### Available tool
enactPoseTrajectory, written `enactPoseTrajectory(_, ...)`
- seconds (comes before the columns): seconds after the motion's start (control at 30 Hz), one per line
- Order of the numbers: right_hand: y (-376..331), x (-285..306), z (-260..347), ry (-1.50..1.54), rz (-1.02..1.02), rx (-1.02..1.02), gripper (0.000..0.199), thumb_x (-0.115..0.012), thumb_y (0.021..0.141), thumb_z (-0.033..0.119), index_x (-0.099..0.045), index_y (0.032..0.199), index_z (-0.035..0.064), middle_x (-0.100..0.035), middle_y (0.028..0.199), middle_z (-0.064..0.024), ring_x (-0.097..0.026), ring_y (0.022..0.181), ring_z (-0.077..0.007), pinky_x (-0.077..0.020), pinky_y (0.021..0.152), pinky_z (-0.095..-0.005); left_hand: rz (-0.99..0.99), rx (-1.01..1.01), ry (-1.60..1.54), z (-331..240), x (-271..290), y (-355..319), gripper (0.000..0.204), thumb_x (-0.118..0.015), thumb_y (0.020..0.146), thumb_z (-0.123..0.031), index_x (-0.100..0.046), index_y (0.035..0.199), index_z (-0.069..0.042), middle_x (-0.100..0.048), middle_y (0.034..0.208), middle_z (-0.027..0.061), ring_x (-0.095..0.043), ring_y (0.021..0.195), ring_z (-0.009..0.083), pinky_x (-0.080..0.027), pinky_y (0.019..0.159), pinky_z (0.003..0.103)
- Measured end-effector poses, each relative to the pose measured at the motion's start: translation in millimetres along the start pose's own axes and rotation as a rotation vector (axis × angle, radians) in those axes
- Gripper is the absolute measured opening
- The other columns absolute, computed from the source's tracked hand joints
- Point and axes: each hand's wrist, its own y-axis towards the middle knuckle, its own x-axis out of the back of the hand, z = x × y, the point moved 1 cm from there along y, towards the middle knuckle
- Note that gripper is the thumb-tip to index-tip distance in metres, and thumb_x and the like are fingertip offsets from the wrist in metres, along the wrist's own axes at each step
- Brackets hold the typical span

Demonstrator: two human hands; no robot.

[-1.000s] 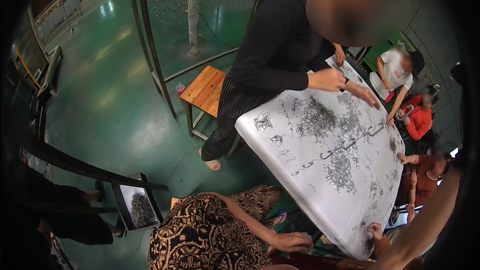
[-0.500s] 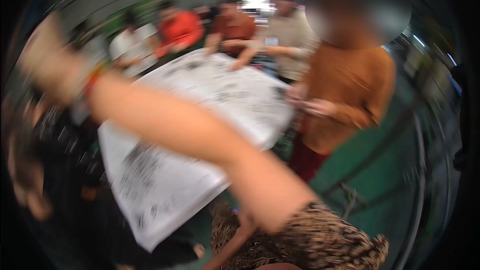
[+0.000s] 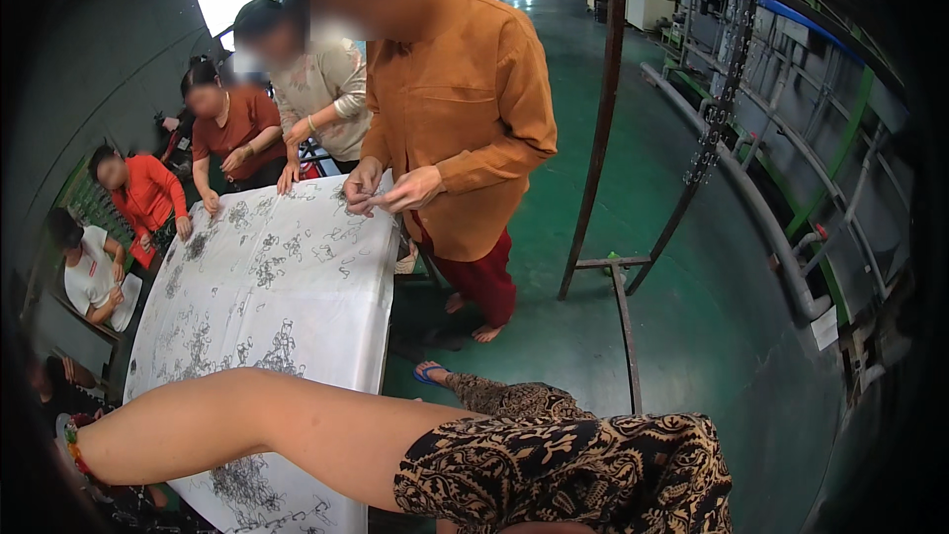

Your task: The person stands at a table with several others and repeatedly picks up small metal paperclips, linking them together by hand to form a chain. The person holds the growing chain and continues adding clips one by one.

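Observation:
A bare forearm point(image 3: 237, 425), apparently my right, reaches leftward from a black-and-tan patterned sleeve point(image 3: 554, 470). A beaded bracelet point(image 3: 73, 443) circles its wrist at the left rim; the hand beyond it is out of view. My left hand does not show. Beneath and beyond the arm stretches a table with a white sheet point(image 3: 346, 351) on it. Loose clusters of small, thin, dark looped pieces point(image 3: 282, 348) lie scattered over the sheet. I cannot tell their exact kind. The arm passes over the near part and hides some of them.
A person in an orange-brown shirt point(image 3: 465, 89) stands at the table's far right corner, fingering something small. Several other people, one in a red top point(image 3: 148, 193), line the far and left sides. Dark metal frame posts point(image 3: 598, 129) stand right; grey pipes point(image 3: 761, 208) run along the wall.
The view has swung right and sharpened. My arm, blurred with its hand raised at upper left, now lies lower across the picture, and the hand has passed out of sight.

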Motion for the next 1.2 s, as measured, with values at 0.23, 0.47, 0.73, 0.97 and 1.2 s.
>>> enactPoseTrajectory(0.23, -6.3, 19.0, 8.2, 0.042, -0.006, 0.007, 0.031, -0.071, 0.079, 0.025, -0.052, 0.078, 0.0007, -0.055, 0.076, -0.0131, -0.057, 0.071, -0.0258, -0.0422, 0.064, -0.0399, -0.001, 0.034, -0.006, 2.3, -0.8, 3.9, 0.009, -0.054, 0.095, -0.004, -0.055, 0.103, -0.001, -0.060, 0.099, 0.0122, -0.058, 0.091, 0.0216, -0.047, 0.084, 0.035)
enactPoseTrajectory(0.47, -23.6, 73.8, 60.9, 0.022, -0.051, 0.053, 0.034, -0.074, 0.077, 0.027, -0.052, 0.071, 0.0011, -0.055, 0.069, -0.0128, -0.058, 0.066, -0.0256, -0.0417, 0.060, -0.0398, 0.042, 0.083, -0.052, 4.3, -19.4, 6.6, 0.010, -0.053, 0.095, -0.004, -0.053, 0.104, 0.000, -0.059, 0.099, 0.0133, -0.058, 0.091, 0.0209, -0.047, 0.084, 0.035)
enactPoseTrajectory(0.73, -131.3, 240.2, 221.8, -0.725, -0.167, 0.208, 0.044, -0.078, 0.077, 0.029, -0.046, 0.061, 0.0035, -0.049, 0.062, -0.0078, -0.050, 0.057, -0.0205, -0.0374, 0.053, -0.0342, 0.107, -0.049, -0.069, -22.2, -42.7, 30.7, 0.008, -0.047, 0.096, 0.002, -0.051, 0.103, 0.002, -0.058, 0.100, 0.0162, -0.057, 0.094, 0.0238, -0.046, 0.086, 0.036)
enactPoseTrajectory(0.97, -269.9, 439.8, 469.0, -1.503, -0.976, -0.148, 0.031, -0.052, 0.100, 0.024, -0.058, 0.075, 0.0061, -0.058, 0.068, 0.0002, -0.051, 0.062, -0.0069, -0.0456, 0.062, -0.0225, 0.072, 0.027, -0.114, -16.0, -50.0, 62.4, 0.012, -0.051, 0.098, -0.004, -0.054, 0.107, 0.003, -0.063, 0.105, 0.0194, -0.061, 0.098, 0.0265, -0.050, 0.090, 0.036)
enactPoseTrajectory(1.2, -317.0, 572.9, 642.2, -2.116, -1.186, 0.140, 0.021, -0.067, 0.088, 0.021, -0.066, 0.091, 0.0005, -0.067, 0.081, -0.0099, -0.061, 0.072, -0.0182, -0.0495, 0.066, -0.0330, -0.026, 0.028, 0.179, -49.6, -64.8, 98.1, 0.011, -0.052, 0.097, -0.005, -0.057, 0.103, 0.003, -0.062, 0.101, 0.0166, -0.060, 0.095, 0.0238, -0.048, 0.090, 0.035)
